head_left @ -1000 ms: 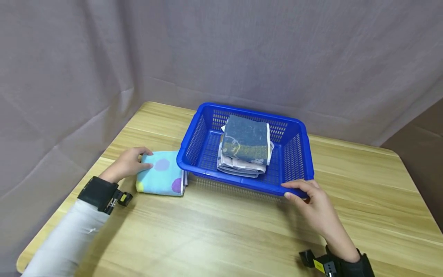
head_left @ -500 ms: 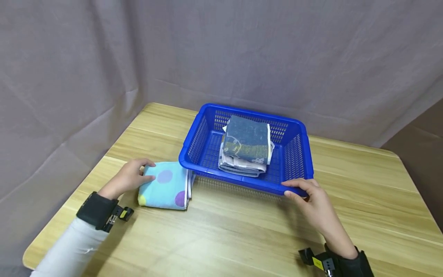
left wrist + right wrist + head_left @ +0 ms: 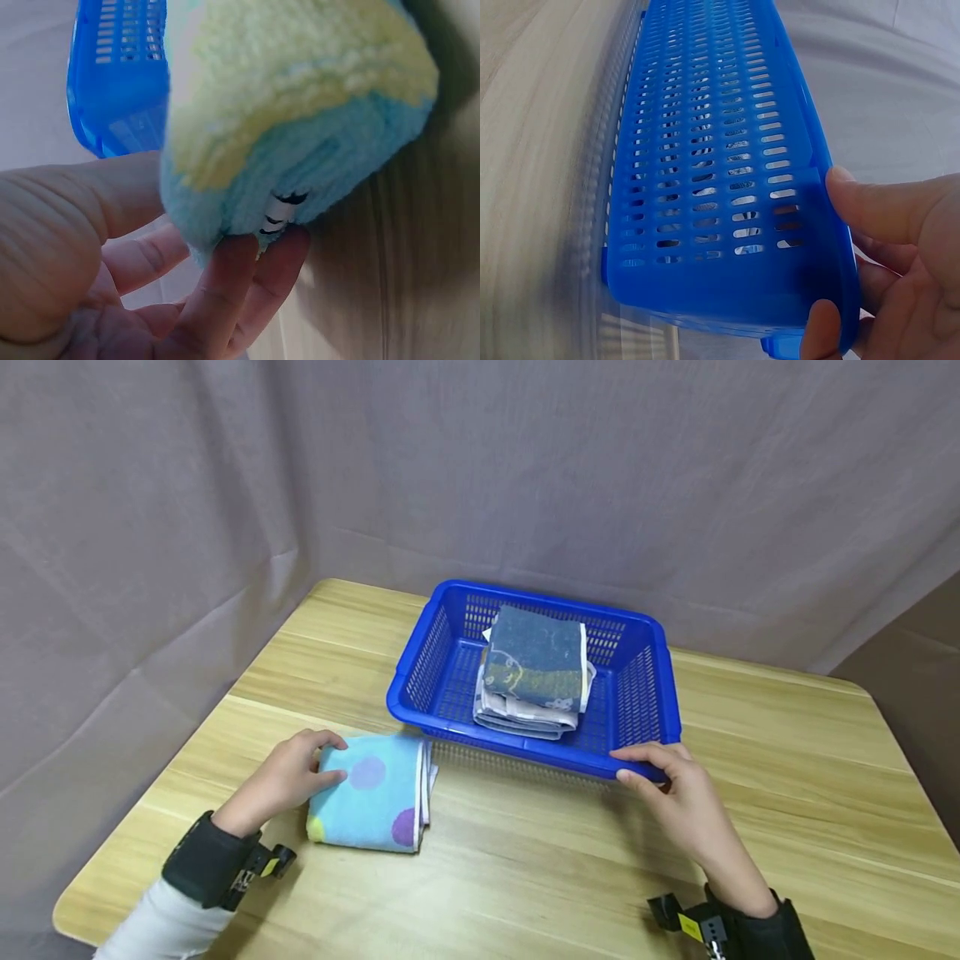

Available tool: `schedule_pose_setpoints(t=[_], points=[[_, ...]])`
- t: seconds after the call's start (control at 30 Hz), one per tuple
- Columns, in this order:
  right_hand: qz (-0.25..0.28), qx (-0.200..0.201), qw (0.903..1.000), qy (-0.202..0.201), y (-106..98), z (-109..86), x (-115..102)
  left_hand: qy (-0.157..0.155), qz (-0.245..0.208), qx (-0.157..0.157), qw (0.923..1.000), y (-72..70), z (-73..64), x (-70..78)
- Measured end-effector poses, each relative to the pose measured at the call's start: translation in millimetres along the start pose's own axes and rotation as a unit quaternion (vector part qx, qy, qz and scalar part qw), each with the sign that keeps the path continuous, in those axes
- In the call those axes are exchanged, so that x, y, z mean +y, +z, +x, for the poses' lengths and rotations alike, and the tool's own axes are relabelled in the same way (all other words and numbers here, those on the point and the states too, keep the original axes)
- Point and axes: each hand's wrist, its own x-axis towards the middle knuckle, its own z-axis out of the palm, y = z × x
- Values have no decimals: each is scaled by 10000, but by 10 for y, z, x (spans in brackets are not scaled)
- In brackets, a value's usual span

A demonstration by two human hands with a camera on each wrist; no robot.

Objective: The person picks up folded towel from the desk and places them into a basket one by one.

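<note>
My left hand (image 3: 288, 777) grips the left edge of a folded light-blue towel (image 3: 375, 810) with purple and yellow dots. Up close in the left wrist view, the thumb lies against the towel's top face and the fingertips (image 3: 234, 259) press at its folded end, beside a small white label. The right hand (image 3: 678, 797) pinches the near right corner of a blue plastic basket (image 3: 517, 747); in the right wrist view its thumb (image 3: 877, 206) lies over the rim. Inside the basket sits a stack of folded towels (image 3: 536, 664), the top one dark blue-grey with a yellowish band.
Both the basket and the dotted towel are on a light wood table (image 3: 480, 893) with rounded corners. A grey cloth backdrop (image 3: 525, 468) hangs behind and along the left side. The basket stands near the table's back edge, just beyond the dotted towel.
My left hand has drawn the dotted towel toward me and slightly right, from beside the basket's left corner to in front of it. The right hand keeps its hold on the rim.
</note>
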Motion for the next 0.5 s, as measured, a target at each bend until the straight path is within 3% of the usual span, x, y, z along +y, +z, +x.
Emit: schedule_pose_setpoints(t=[0.2,0.5], points=[[-3,10,10000,-28,-3,7,-2,84,-24,3,10000,87,-42,80],[12,-27,10000,-1,7,0,-6,127,-16,-355,9993,166,-87,274]])
